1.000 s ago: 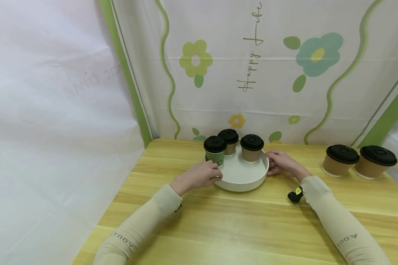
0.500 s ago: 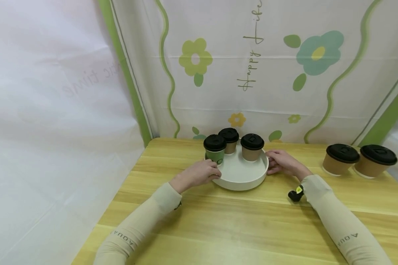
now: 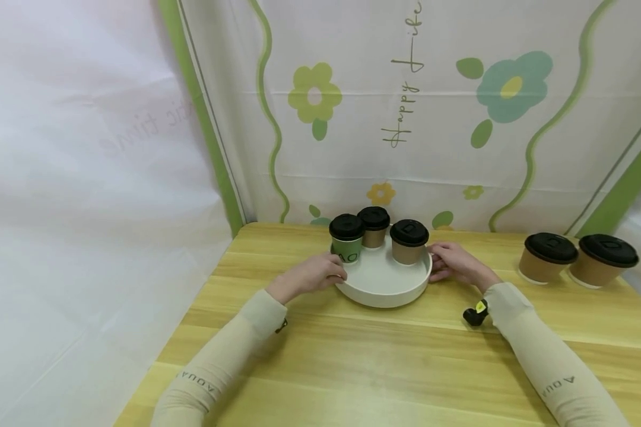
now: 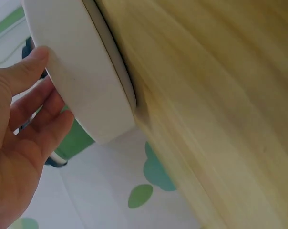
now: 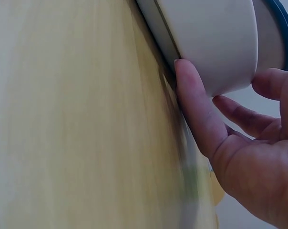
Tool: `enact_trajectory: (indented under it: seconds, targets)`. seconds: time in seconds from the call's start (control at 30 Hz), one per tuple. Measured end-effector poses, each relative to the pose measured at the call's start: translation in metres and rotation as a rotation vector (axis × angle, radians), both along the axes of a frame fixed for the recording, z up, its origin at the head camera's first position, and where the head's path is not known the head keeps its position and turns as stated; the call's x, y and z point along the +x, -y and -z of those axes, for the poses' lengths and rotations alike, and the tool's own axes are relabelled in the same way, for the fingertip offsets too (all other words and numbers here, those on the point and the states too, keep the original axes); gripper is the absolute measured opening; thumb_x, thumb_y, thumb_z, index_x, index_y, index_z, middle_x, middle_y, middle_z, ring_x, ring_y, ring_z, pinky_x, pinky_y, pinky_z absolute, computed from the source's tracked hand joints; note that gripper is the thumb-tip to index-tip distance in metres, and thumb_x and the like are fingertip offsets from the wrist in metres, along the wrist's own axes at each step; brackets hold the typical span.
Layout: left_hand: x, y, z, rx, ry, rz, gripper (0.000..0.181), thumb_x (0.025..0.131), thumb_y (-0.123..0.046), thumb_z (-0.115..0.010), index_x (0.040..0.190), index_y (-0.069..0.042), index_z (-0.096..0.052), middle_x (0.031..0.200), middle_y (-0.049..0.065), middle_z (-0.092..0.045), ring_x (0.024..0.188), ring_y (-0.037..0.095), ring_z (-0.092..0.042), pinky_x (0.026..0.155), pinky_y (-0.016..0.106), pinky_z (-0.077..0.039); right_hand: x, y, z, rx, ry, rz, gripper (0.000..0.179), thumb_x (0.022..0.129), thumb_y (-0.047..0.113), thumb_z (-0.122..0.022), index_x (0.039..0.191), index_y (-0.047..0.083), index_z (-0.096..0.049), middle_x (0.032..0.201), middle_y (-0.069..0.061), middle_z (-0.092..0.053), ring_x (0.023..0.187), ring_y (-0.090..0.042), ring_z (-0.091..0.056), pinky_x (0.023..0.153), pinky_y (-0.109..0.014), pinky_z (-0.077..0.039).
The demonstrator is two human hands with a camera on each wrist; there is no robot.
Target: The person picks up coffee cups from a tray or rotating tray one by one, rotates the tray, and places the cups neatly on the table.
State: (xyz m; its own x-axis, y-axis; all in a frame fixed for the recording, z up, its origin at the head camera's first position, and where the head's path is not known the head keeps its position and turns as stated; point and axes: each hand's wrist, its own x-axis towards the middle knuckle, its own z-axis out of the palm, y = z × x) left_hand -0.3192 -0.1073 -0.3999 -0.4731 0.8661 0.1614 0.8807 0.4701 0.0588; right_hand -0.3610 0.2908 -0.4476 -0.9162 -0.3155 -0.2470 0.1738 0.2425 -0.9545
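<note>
A white round rotating tray (image 3: 387, 298) sits on the table toward the back, with a thin seam above its base in the left wrist view. On it stand a green paper cup (image 3: 346, 249) at the left and two brown paper cups, one at the rear (image 3: 374, 238) and one at the right (image 3: 407, 254), all with black lids. My left hand (image 3: 311, 276) pinches the tray's left rim, thumb (image 4: 32, 67) outside and fingers over the edge. At the right side, my right hand (image 3: 454, 261) touches the tray wall with extended fingers, one fingertip (image 5: 187, 71) low by the seam.
Two more brown cups with black lids, one (image 3: 548, 258) beside the other (image 3: 602, 261), stand at the table's right. A small black and yellow device (image 3: 475, 314) is at the right cuff. A patterned curtain (image 3: 352, 142) hangs behind the wooden table (image 3: 374, 367).
The tray has turned clockwise: the green cup shifted back and the brown cups moved right. My left hand went left along with the rim. The right hand stayed in place.
</note>
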Motion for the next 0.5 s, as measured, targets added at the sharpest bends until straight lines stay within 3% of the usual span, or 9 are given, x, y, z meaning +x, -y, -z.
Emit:
enact_trajectory:
  seconds: [0.3,0.5]
  targets:
    - [-0.0094,0.0051,-0.0048,-0.019,0.095,-0.014,0.014,0.094,-0.021,-0.066,0.103,-0.014,-0.075,0.110,0.002,-0.068,0.104,0.017,-0.063,0.092,0.028,-0.052,0.0052,0.0019,-0.0019,-0.004,-0.007,-0.017,0.053,0.107,0.023,-0.032,0.149,-0.008,-0.024,0.096,-0.005,-0.064,0.087,-0.017,-0.069,0.081,-0.044,-0.060]
    - [-0.0037,0.0015,-0.0066,-0.049,0.115,-0.092,0.016,0.094,-0.027,-0.067,0.104,-0.017,-0.074,0.113,-0.001,-0.067,0.104,0.014,-0.061,0.093,0.028,-0.051,0.0040,0.0039,-0.0015,-0.005,-0.003,-0.012,0.053,0.107,0.022,-0.031,0.150,-0.008,-0.024,0.096,-0.004,-0.063,0.086,-0.016,-0.068,0.080,-0.043,-0.060]
